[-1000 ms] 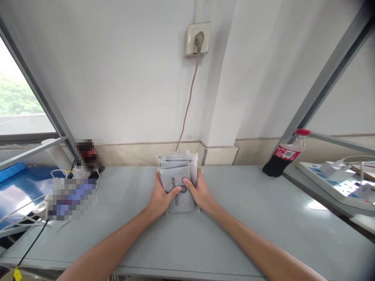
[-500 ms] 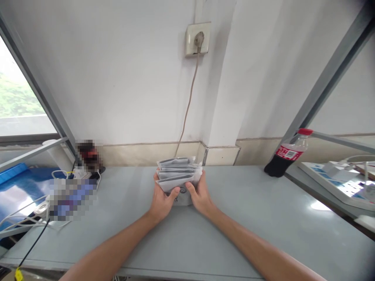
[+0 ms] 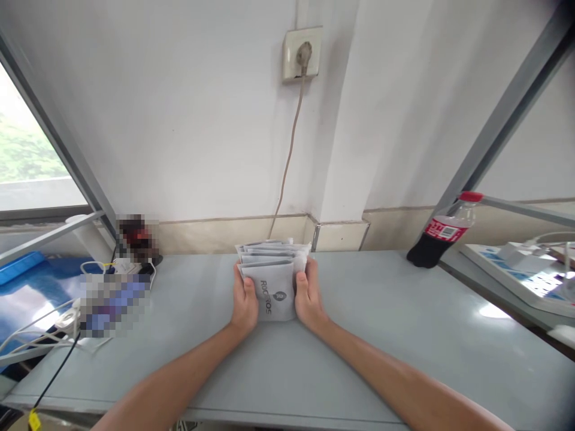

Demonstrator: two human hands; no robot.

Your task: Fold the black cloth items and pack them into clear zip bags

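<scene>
Several flat grey pouches [image 3: 273, 290] stand upright in a stack, one behind another, on the grey table [image 3: 359, 311]. Dark lettering and a round logo show on the front pouch. My left hand [image 3: 245, 302] presses on the left side of the stack, its thumb along the front pouch's edge. On the right side, my right hand [image 3: 309, 299] is wrapped round the stack's edge with the thumb up. Both hands' fingertips are partly hidden behind the pouches.
A cola bottle [image 3: 440, 236] leans at the back right beside the shelf frame. White cables [image 3: 40, 341] and a blurred blue item [image 3: 117, 302] lie at the left. The wall socket [image 3: 302, 55] holds a plug.
My thumbs have moved off the front face toward the sides, uncovering the lettering. The front pouch stands more upright, and the stack's edges look more even.
</scene>
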